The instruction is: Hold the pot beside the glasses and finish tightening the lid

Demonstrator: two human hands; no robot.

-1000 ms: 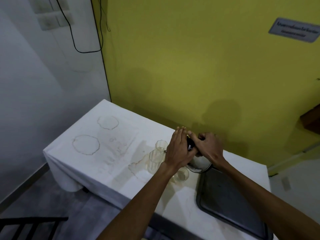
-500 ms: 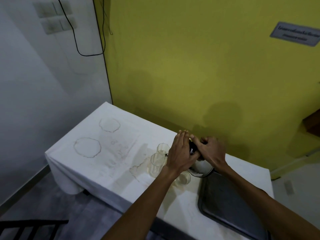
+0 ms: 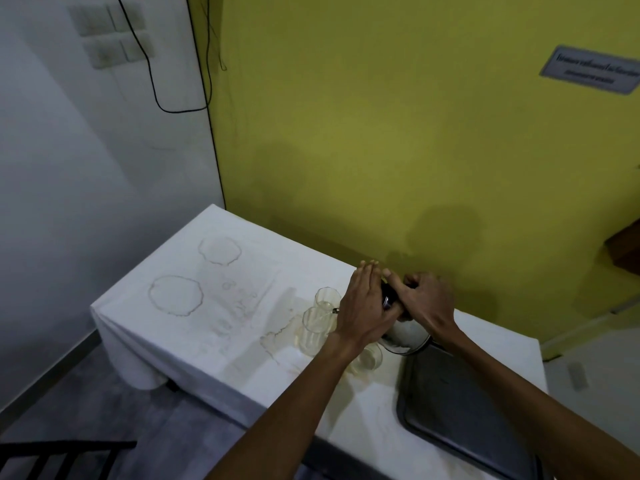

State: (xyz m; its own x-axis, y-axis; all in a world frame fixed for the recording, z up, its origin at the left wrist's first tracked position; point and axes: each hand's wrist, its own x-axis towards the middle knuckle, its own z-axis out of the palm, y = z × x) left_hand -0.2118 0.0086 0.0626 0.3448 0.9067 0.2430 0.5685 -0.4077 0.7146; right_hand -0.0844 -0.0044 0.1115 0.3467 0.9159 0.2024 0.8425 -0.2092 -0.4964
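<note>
I see both hands working at a shiny round metal pot with a dark rim (image 3: 405, 336), which stands on the white cloth-covered table (image 3: 242, 341) close to the yellow wall (image 3: 381, 133) and touches the far corner of the dark rectangular metal tray (image 3: 460, 410). My left hand (image 3: 363, 306) lies flat against the left side of the black top part (image 3: 389, 296) of that pot, fingers straight and pressed together, pointing toward the wall. My right hand (image 3: 427, 301) sits over the same black part from the right, fingers curled around it and thumb stretched across toward the left hand; I cannot tell exactly what the black part is, since the hands cover most of it. Just left of the pot stand two clear drinking glasses (image 3: 320, 320), one behind the other, partly behind my left wrist. A third, shorter clear glass (image 3: 367, 358) sits nearer to me, beside the pot's base. Farther left of the pot the cloth carries two brownish ring stains (image 3: 176, 296).
</note>
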